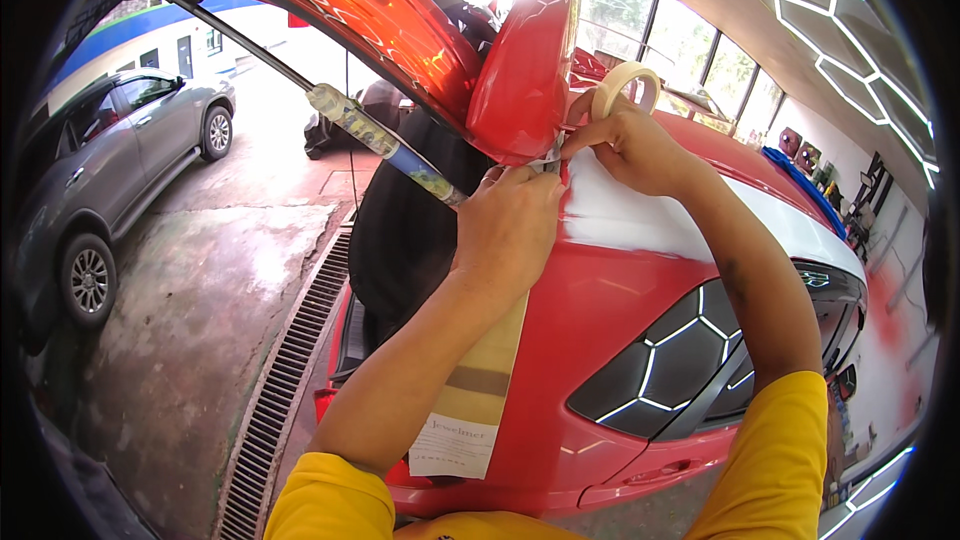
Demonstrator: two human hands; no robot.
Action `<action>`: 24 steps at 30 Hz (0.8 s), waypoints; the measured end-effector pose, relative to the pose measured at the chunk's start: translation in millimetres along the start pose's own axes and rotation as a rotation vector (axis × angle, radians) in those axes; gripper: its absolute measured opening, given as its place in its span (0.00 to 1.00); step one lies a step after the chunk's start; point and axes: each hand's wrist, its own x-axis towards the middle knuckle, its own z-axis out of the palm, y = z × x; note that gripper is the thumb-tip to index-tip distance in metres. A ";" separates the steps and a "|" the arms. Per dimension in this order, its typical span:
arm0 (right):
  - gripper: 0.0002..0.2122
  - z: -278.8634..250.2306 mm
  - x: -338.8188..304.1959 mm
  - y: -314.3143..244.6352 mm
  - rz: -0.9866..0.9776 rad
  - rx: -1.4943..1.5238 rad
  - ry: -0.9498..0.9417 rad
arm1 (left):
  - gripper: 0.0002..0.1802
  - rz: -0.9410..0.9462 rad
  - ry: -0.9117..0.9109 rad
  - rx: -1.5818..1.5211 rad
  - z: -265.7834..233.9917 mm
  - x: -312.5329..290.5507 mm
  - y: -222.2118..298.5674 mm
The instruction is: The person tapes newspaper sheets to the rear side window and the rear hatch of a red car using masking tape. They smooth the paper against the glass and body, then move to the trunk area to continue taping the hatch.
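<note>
My left hand (508,225) has its fingers bent around the edge under the red spoiler (522,70) of a raised tailgate (400,15). A small greyish strip (548,158) shows at its fingertips; what the fingers grip is partly hidden. Below that wrist hangs a long tan and white sheet of paper (485,365) with print, against the red rear quarter. My right hand (632,148) is closed, its thumb and finger pinched at the same strip. A cream roll of masking tape (630,88) sits at the back of its fingers. Beside it, a white patch (625,210) covers part of the red roof edge.
A gas strut (370,130) wrapped in patterned paper runs to the left of my hands. Dark side glass (655,360) lies under my right forearm. On the left, a grey car (130,140) stands beyond a floor drain grate (275,400). Shelved items (815,165) line the right wall.
</note>
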 end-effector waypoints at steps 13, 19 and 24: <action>0.24 -1.5 -0.4 -6.7 -0.003 -0.393 -0.005 | 0.09 0.007 0.036 -0.041 0.7 -1.8 0.6; 0.25 -3.3 1.4 -12.9 0.039 -0.492 -0.046 | 0.10 0.011 0.020 -0.067 0.4 -2.4 -1.6; 0.25 0.7 -7.4 -25.4 -0.036 -0.453 -0.063 | 0.10 0.016 -0.046 -0.080 -8.8 -2.5 -4.8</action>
